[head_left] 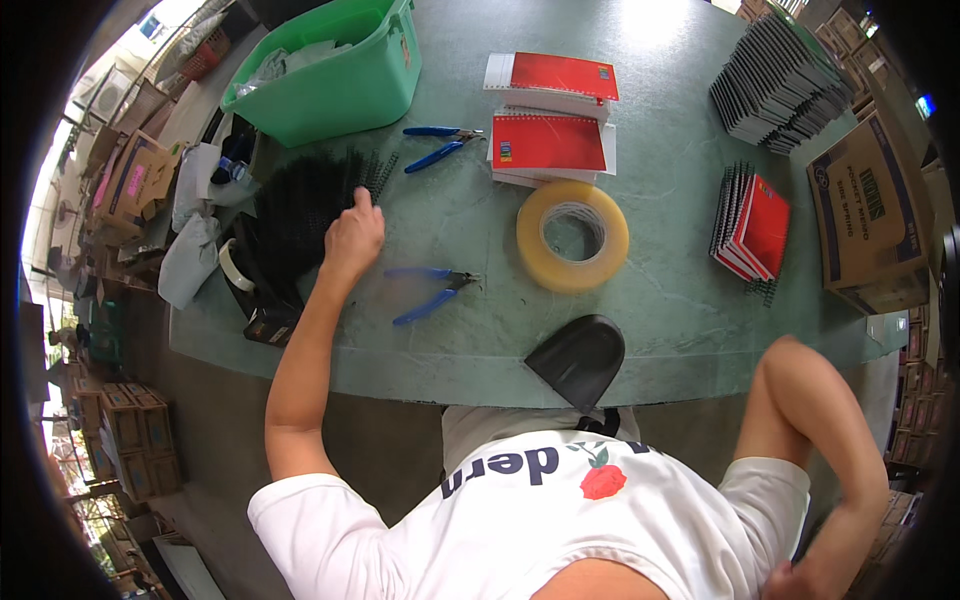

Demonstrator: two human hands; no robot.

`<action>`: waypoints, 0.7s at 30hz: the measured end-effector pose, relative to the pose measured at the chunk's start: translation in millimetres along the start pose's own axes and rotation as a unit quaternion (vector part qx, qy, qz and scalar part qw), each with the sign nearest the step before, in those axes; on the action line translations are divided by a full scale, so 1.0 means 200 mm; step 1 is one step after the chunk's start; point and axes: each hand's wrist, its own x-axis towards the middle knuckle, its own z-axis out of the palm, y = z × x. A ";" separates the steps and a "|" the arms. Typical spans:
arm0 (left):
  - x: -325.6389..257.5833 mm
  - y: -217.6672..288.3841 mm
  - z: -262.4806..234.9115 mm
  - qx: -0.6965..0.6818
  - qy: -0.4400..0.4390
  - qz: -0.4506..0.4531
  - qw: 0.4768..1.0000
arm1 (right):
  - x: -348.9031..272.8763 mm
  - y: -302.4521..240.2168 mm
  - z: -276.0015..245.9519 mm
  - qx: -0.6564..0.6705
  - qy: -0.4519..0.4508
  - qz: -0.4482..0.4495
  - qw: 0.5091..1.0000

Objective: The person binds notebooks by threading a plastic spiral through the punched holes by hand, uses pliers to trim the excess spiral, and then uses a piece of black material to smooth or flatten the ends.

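My left hand (355,235) reaches to the right edge of a heap of black plastic binding coils (300,205). Its fingers are closed in a pinch at a black binding coil (383,172) on that edge. Down by my right side, at the picture's lower edge, my right hand (790,582) is partly cut off, and its fingers cannot be made out. Right of my left hand lie blue-handled cutting pliers (440,292), jaws pointing right. A second blue-handled pair (440,148) rests farther back.
Two stacks of red-covered notepads (548,142) stand mid-table behind a clear tape roll (534,240). Nearer is a black rounded object (580,360). Coil-bound red notebooks (762,230), a dark notebook stack (780,85) and a carton (870,215) are right; a green bin (340,100) is far left.
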 end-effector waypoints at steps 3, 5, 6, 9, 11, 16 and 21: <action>-0.01 0.02 -0.04 -0.102 0.096 -0.033 0.990 | -0.07 -0.01 0.02 -0.021 -0.031 0.044 0.998; -0.04 0.04 -0.13 -0.183 0.137 -0.031 0.973 | -0.10 -0.04 0.03 -0.019 -0.049 0.066 0.996; -0.06 0.04 -0.16 -0.223 0.146 -0.044 0.963 | -0.11 -0.04 0.03 -0.016 -0.054 0.069 0.996; -0.11 0.05 -0.27 -0.423 0.143 -0.083 0.891 | -0.12 -0.04 -0.02 0.012 -0.060 0.063 0.996; -0.26 0.01 -0.42 -0.514 0.170 -0.097 0.835 | -0.07 0.11 -0.16 0.010 -0.034 -0.001 0.999; -0.24 0.14 -0.51 -0.674 0.187 0.011 0.715 | 0.41 0.60 -0.47 -0.452 0.328 0.211 0.802; -0.33 0.26 -0.42 -0.608 0.037 0.059 0.791 | 0.65 0.95 -0.60 -0.558 0.307 0.371 0.676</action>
